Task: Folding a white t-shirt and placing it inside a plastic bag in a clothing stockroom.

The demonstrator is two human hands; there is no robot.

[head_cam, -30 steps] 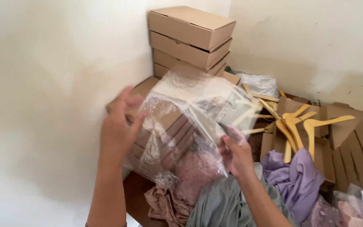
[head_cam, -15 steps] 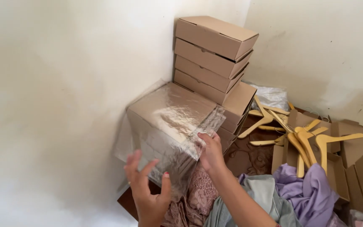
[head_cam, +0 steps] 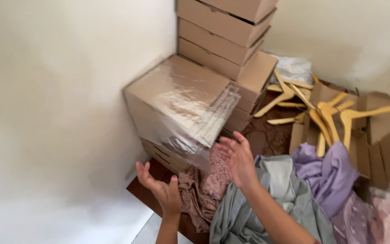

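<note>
Two heaps of cloth fill the lower frame: grey fabric [head_cam: 267,203] at bottom centre, lilac fabric [head_cam: 328,174] to its right. Just above, the left hand [head_cam: 161,190] and right hand [head_cam: 235,156] hover spread wide, holding nothing, just below the clear plastic bag [head_cam: 190,104] draped over a cardboard box [head_cam: 138,106] at centre. Beyond, stacked boxes [head_cam: 222,31] rise at top; wooden hangers [head_cam: 326,115] lie right.

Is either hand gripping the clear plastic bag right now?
No. The left hand and right hand are both open, apart from the clear plastic bag draped over the cardboard boxes.
</note>
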